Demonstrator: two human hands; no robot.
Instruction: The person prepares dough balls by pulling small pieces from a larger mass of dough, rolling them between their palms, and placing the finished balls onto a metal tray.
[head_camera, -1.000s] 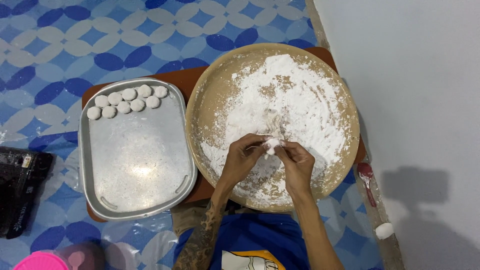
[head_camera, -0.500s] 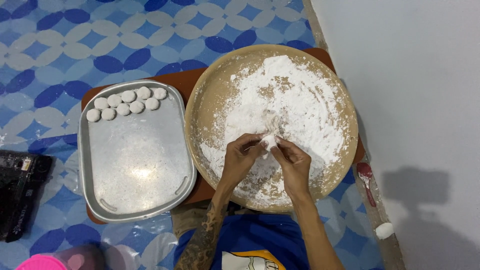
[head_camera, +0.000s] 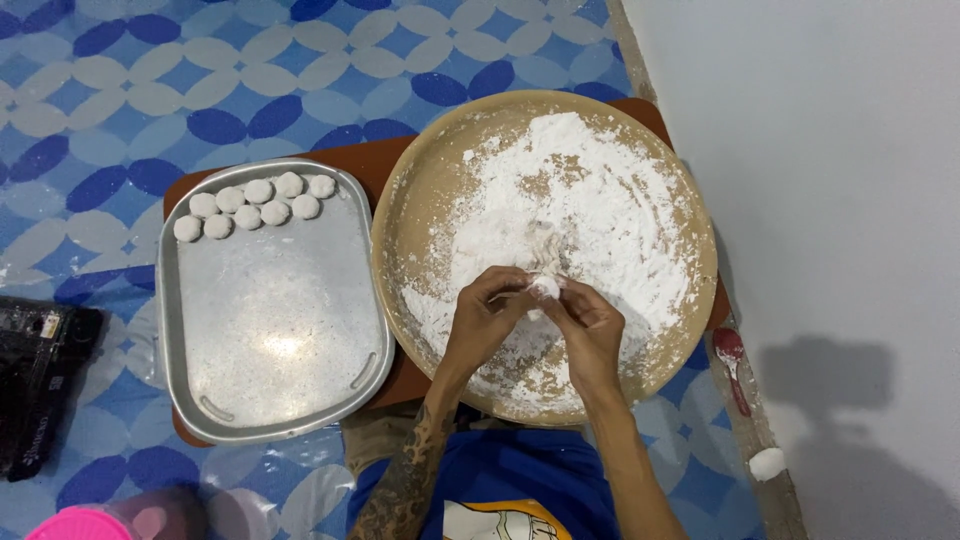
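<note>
A: Left hand (head_camera: 487, 318) and right hand (head_camera: 588, 325) are meeting over the near half of the round flour tray (head_camera: 400, 235), fingers of both curling in around one small white dough ball (head_camera: 545, 288).

B: Both gripping it?

A: Both are pinching it between fingertips; neither hand is open. The ball is sitting just above the floured surface, between the two hands, near the tray's centre.

B: How is it going to handle?

A: Judging by looks: light, soft, easily dented, and the flour dusting is probably keeping it from sticking. Best held by fingertips on opposite sides, gently, since a squeeze would flatten it.

B: Anything under it?

A: A small clump in the flour just beyond the fingers, possibly more dough; too blurred to tell.

B: Surroundings?

A: A metal tray (head_camera: 270, 400) is lying just left of the flour tray, with a double row of finished dough balls (head_camera: 255, 203) along its far edge. Both trays are resting on a brown board (head_camera: 365, 160) over a blue patterned mat (head_camera: 120, 90). A red spoon (head_camera: 733, 360) is lying on the right, by the wall.
</note>
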